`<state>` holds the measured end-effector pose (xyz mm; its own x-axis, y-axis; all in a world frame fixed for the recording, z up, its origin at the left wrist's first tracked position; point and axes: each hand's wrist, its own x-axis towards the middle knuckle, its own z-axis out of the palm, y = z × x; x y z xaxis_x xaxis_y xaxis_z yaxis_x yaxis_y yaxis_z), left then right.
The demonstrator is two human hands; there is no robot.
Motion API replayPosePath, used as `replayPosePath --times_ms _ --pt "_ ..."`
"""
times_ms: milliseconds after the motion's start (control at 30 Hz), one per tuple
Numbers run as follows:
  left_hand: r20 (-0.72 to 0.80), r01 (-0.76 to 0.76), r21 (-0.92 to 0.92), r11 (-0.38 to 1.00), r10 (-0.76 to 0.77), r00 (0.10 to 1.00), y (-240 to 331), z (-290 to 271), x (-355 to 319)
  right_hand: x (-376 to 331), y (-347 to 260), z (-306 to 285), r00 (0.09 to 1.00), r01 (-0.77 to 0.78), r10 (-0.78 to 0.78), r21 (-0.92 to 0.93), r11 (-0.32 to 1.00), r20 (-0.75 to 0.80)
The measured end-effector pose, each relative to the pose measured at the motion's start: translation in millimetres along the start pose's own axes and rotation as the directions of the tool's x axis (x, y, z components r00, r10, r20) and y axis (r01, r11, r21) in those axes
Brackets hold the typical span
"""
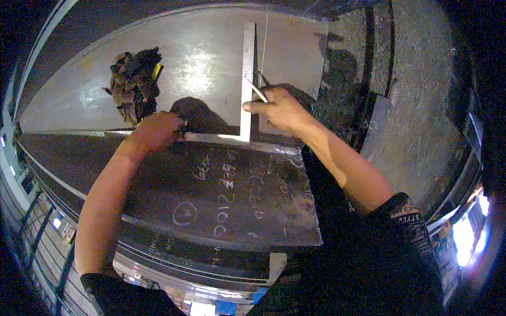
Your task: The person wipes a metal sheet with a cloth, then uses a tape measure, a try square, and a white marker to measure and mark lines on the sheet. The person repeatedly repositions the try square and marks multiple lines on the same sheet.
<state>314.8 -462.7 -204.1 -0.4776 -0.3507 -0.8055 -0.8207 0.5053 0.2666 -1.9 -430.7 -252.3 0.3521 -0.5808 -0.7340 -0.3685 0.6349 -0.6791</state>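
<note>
An L-shaped steel square (pixel 246 79) lies on a grey metal plate (pixel 295 47), its long ruled blade pointing away from me. Its short leg runs along the plate's near edge, and my left hand (pixel 157 130) is closed on that leg's left end. A slim white marking stick (pixel 257 91) is pinched in my right hand (pixel 282 109), its tip touching or close to the blade. The right thumb presses against the blade's side. A thin pale line (pixel 265 42) runs on the plate just right of the blade. My left fingertips are partly hidden.
A crumpled dark cloth bundle (pixel 134 84) with a yellow tag lies beyond my left hand. The plate's dark side face (pixel 253 195) carries chalk handwriting. Dark metal beams (pixel 379 47) and a rough floor are at the right; a railing (pixel 63 263) stands lower left.
</note>
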Motion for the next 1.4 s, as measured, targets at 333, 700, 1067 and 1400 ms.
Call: replayPosePath --times_ms 333,700,1067,1400 --pt "0.161 -0.194 0.091 0.977 0.178 0.971 -15 15 29 -19 17 20 0.997 -0.019 -0.023 -0.483 0.875 -0.079" --pt "0.119 -0.130 -0.003 0.992 0.129 0.984 -9 -1 16 -39 29 49 0.994 -0.055 0.006 -0.467 0.883 -0.105" --pt "-0.132 -0.121 -0.142 0.982 0.102 0.986 10 -9 17 -44 21 44 0.993 -0.102 0.068 -0.420 0.902 -0.096" --pt "0.171 -0.180 -0.081 0.980 0.192 0.966 1 -16 28 -46 29 38 0.993 -0.097 0.063 -0.400 0.911 -0.096"
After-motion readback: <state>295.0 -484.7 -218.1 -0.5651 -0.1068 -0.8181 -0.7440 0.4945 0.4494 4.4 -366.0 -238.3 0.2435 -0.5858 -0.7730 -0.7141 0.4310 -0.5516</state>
